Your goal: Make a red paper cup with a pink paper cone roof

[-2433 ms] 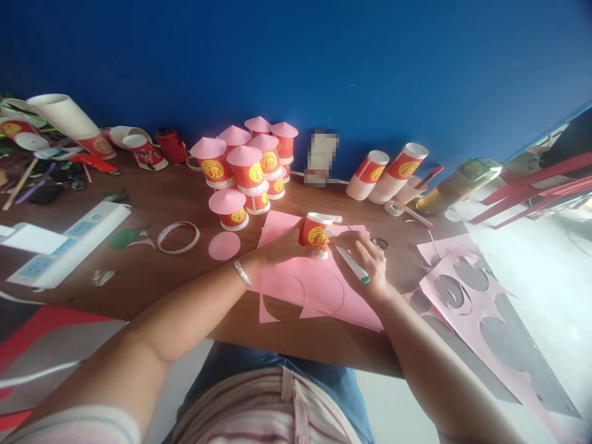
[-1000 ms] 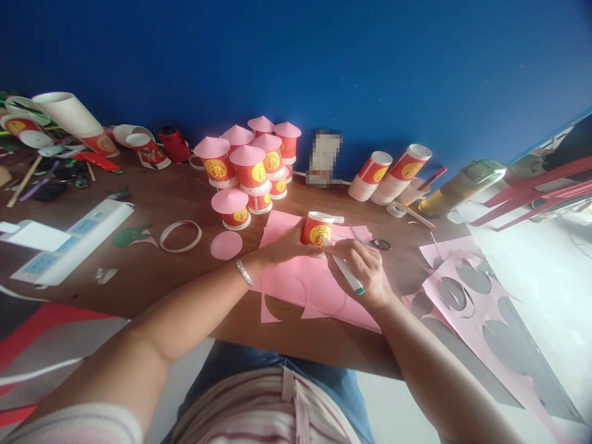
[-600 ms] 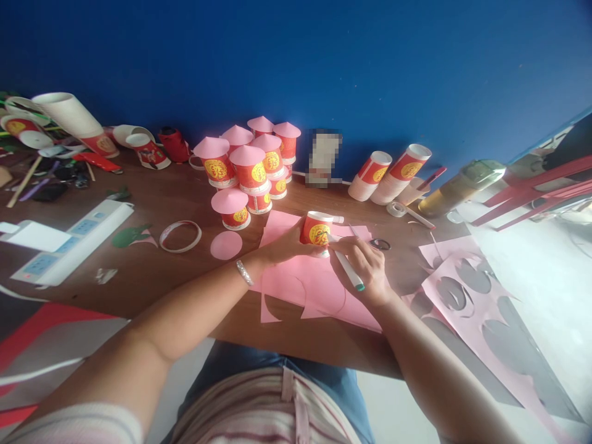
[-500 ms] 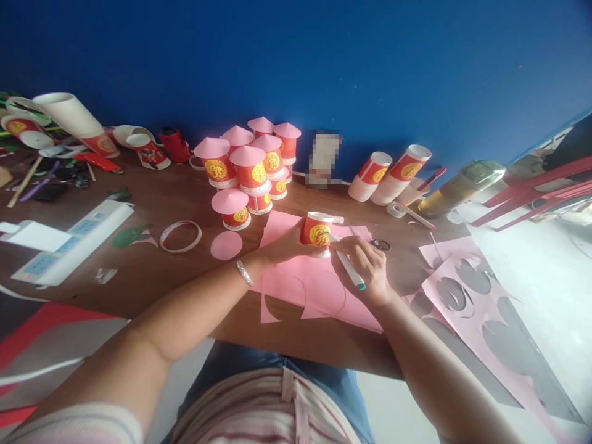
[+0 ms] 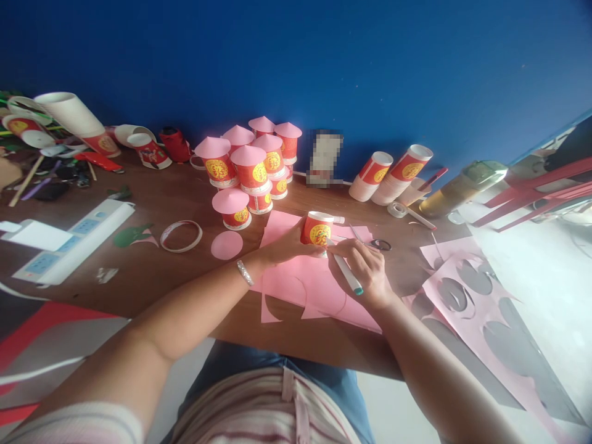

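Observation:
My left hand (image 5: 291, 243) is closed around the left side of a red paper cup (image 5: 311, 229) with a yellow round emblem, held upright above pink paper sheets (image 5: 287, 277). In my right hand (image 5: 363, 265) is a white marker pen (image 5: 346, 271) with a green end, its tip at the cup's emblem. Scissors (image 5: 380, 245) lie just beyond my right hand, partly hidden. To the left, several red cups topped with pink paper cones (image 5: 250, 157) stand grouped, some stacked. A pink paper disc (image 5: 227, 245) rests in front of them.
A power strip (image 5: 76, 240) and a tape roll (image 5: 181, 236) lie on the left. At the back right are stacked paper cups (image 5: 401, 176), a small tape roll (image 5: 397, 210) and a bottle (image 5: 462, 185). Cut pink paper scraps (image 5: 472, 308) spread over the right side. A blue wall (image 5: 296, 61) closes the back.
My right hand and the marker have shifted slightly left and down across the cup's emblem. My left hand still grips the cup in the same place.

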`<state>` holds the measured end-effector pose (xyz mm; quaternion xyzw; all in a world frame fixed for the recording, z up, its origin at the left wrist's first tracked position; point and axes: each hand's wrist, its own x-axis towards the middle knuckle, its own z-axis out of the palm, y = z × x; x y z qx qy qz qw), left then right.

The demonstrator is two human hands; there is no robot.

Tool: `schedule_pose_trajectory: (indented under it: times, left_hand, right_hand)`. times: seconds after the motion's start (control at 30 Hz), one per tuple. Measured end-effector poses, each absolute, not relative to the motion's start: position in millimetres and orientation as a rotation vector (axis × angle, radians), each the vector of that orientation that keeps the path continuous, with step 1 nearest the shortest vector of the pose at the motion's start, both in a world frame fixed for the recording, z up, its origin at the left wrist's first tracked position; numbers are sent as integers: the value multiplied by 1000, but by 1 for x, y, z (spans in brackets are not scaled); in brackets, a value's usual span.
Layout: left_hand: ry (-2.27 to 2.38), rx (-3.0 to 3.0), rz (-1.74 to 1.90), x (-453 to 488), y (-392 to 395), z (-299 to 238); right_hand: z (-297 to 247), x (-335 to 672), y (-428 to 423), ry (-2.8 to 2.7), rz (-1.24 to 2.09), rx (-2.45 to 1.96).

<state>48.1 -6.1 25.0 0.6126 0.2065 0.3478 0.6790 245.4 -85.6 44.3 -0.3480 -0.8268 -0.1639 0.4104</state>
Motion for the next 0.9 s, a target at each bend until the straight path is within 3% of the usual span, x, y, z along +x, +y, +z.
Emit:
schedule_pose_trajectory:
  times: [0.9]
  left_hand:
    - [545,1414,785,49,-6,16]
  right_hand:
    - [39,246,-88,-2149,-402,-828]
